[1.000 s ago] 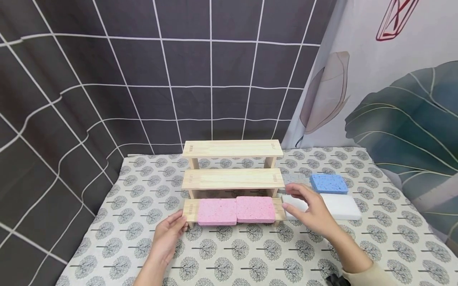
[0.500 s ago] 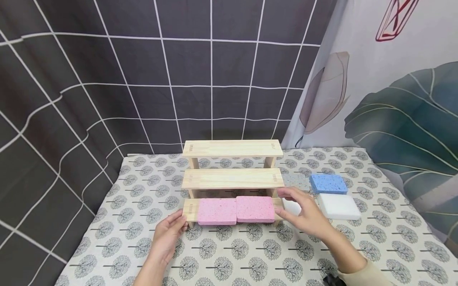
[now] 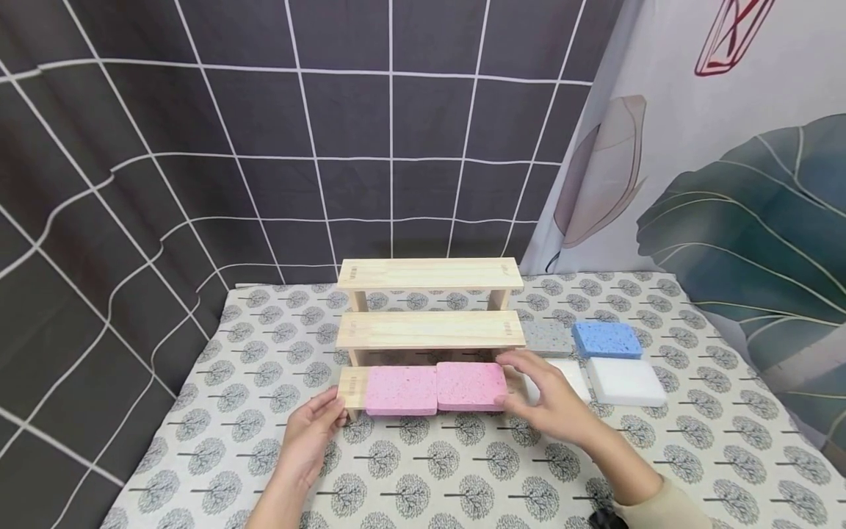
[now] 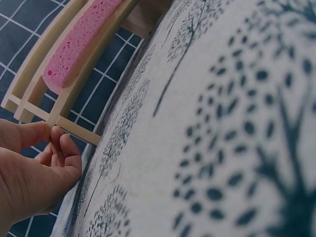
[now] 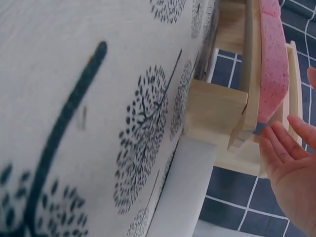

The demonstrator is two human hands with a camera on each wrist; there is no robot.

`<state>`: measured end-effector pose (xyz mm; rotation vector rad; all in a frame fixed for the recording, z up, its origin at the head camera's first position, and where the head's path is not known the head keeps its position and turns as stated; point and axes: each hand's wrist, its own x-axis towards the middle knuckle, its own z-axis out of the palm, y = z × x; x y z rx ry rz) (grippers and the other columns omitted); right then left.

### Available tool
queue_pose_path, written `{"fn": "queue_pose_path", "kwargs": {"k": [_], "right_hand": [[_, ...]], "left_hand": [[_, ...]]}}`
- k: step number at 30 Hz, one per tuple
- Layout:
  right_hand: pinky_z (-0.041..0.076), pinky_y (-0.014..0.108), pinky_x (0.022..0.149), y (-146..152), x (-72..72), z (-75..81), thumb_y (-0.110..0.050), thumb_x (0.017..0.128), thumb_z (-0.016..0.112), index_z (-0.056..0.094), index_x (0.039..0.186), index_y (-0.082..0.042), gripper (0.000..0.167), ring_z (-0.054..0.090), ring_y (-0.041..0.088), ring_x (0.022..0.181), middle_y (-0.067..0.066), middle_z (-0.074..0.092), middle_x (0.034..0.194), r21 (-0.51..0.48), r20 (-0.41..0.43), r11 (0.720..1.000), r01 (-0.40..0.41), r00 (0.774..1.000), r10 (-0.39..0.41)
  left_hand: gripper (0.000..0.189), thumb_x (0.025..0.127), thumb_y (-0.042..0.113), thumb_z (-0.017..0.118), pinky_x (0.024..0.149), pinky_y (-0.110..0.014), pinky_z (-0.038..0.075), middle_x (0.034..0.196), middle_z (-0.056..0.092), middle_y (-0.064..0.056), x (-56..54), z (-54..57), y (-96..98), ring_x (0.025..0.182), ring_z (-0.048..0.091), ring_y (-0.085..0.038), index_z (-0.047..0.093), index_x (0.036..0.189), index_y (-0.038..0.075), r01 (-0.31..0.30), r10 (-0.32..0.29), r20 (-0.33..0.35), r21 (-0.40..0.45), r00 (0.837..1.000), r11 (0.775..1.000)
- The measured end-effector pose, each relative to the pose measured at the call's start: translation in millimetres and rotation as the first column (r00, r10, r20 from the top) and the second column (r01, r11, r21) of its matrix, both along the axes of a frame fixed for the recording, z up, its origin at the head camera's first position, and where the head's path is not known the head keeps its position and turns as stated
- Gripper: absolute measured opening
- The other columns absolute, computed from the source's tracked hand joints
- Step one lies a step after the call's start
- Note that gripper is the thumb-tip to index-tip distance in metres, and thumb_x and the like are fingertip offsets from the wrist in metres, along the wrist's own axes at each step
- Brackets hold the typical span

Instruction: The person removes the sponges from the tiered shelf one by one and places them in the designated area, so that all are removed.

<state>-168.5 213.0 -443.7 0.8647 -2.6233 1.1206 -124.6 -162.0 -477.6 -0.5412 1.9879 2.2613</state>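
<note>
A three-step wooden shelf (image 3: 429,330) stands on the cloth. Two pink sponges, a left one (image 3: 401,389) and a right one (image 3: 472,385), lie side by side on its lowest step. My left hand (image 3: 311,433) pinches the left end of that step, its thumb and fingertips at the board's corner in the left wrist view. The right hand (image 3: 548,400) is at the right sponge's outer end, thumb toward the front corner and fingers toward the back. In the right wrist view its fingers (image 5: 279,143) are fairly straight, tips right beside the sponge's end.
Right of the shelf lie a grey sponge (image 3: 547,338), a blue sponge (image 3: 606,339) and two white blocks, one farther right (image 3: 626,382) and one partly behind the right hand (image 3: 573,376). A dark gridded curtain (image 3: 429,184) hangs behind the shelf.
My right hand has moved left from beside the shelf to the right pink sponge's end, uncovering more of the grey sponge and white block. The left hand and pink sponges stay put.
</note>
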Motion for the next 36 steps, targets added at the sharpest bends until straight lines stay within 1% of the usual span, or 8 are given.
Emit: {"fn": "queue_pose_path", "kwargs": {"k": [4, 7, 11, 13, 20, 25, 29, 36], "right_hand": [[0.042, 0.057, 0.108, -6, -0.8, -1.3, -0.015, 0.081, 0.083, 0.056, 0.137, 0.0, 0.063, 0.057, 0.035, 0.124, 0.013, 0.059, 0.137, 0.04, 0.011, 0.999, -0.01, 1.0, 0.009], [0.043, 0.053, 0.109, -10, -1.4, -1.6, -0.018, 0.081, 0.084, 0.055, 0.138, 0.002, 0.067, 0.058, 0.034, 0.124, 0.014, 0.058, 0.138, 0.061, 0.041, 0.998, -0.012, 0.999, 0.01], [0.042, 0.053, 0.11, -15, -1.8, -1.9, -0.025, 0.083, 0.083, 0.053, 0.14, 0.003, 0.071, 0.057, 0.035, 0.125, 0.016, 0.056, 0.139, 0.089, 0.067, 0.996, 0.0, 0.998, -0.006], [0.042, 0.054, 0.11, -17, -2.2, -2.1, -0.028, 0.083, 0.082, 0.052, 0.14, 0.004, 0.072, 0.057, 0.035, 0.125, 0.016, 0.056, 0.14, 0.109, 0.065, 0.994, 0.003, 0.998, -0.01], [0.046, 0.054, 0.107, -24, -4.2, -2.7, -0.034, 0.077, 0.088, 0.054, 0.139, 0.001, 0.079, 0.058, 0.032, 0.123, 0.015, 0.056, 0.139, 0.134, 0.044, 0.991, 0.009, 0.999, -0.015], [0.047, 0.054, 0.106, -27, -4.3, -2.3, -0.033, 0.074, 0.09, 0.054, 0.139, 0.002, 0.082, 0.058, 0.033, 0.123, 0.015, 0.057, 0.139, 0.14, 0.045, 0.99, 0.016, 0.999, -0.023], [0.048, 0.052, 0.106, -26, -4.1, -1.9, -0.03, 0.073, 0.091, 0.055, 0.138, 0.003, 0.081, 0.059, 0.032, 0.121, 0.015, 0.058, 0.137, 0.142, 0.036, 0.99, 0.02, 0.999, -0.026], [0.047, 0.05, 0.107, -23, -2.5, 0.0, -0.031, 0.073, 0.091, 0.055, 0.138, 0.002, 0.081, 0.059, 0.03, 0.122, 0.012, 0.058, 0.137, 0.145, 0.039, 0.989, 0.025, 0.999, -0.031]], "left_hand": [[0.045, 0.102, 0.005, 0.055, 0.084, -0.017, 0.054, 0.114, 0.061, -0.012, 0.0, -0.2, 0.2, 0.096, 0.058, -0.014, 0.043, 0.143, -0.012, 0.002, -0.002, 0.002, -0.009, 1.0, 1.0], [0.045, 0.102, 0.005, 0.055, 0.084, -0.017, 0.054, 0.113, 0.061, -0.011, 0.0, 0.0, 0.4, 0.096, 0.058, -0.014, 0.043, 0.143, -0.011, 0.0, 0.001, 0.004, -0.01, 1.0, 1.0], [0.045, 0.102, 0.004, 0.055, 0.083, -0.018, 0.054, 0.112, 0.062, -0.011, 0.0, 0.4, 0.2, 0.095, 0.058, -0.014, 0.043, 0.142, -0.012, -0.003, 0.003, 0.001, -0.004, 1.0, 1.0], [0.045, 0.102, 0.004, 0.055, 0.083, -0.018, 0.054, 0.112, 0.062, -0.011, -0.2, 0.4, 0.0, 0.095, 0.058, -0.014, 0.043, 0.142, -0.012, -0.003, 0.003, 0.001, -0.004, 1.0, 1.0], [0.045, 0.102, 0.005, 0.055, 0.084, -0.018, 0.054, 0.114, 0.062, -0.012, 0.0, 1.0, 0.5, 0.096, 0.058, -0.014, 0.043, 0.142, -0.012, -0.002, 0.002, 0.001, -0.011, 1.0, 1.0], [0.045, 0.102, 0.005, 0.055, 0.084, -0.018, 0.054, 0.114, 0.062, -0.012, 0.7, 1.0, 1.4, 0.096, 0.058, -0.014, 0.043, 0.142, -0.012, -0.003, 0.003, 0.005, -0.015, 1.0, 1.0], [0.045, 0.102, 0.005, 0.056, 0.084, -0.018, 0.054, 0.114, 0.062, -0.012, 0.3, 0.7, 1.5, 0.096, 0.058, -0.014, 0.043, 0.142, -0.012, -0.002, 0.003, 0.006, -0.014, 1.0, 1.0], [0.046, 0.102, 0.005, 0.055, 0.083, -0.018, 0.054, 0.113, 0.062, -0.011, -0.8, 0.4, 0.3, 0.095, 0.058, -0.014, 0.043, 0.142, -0.013, -0.001, 0.001, 0.001, -0.011, 1.0, 1.0]]}}
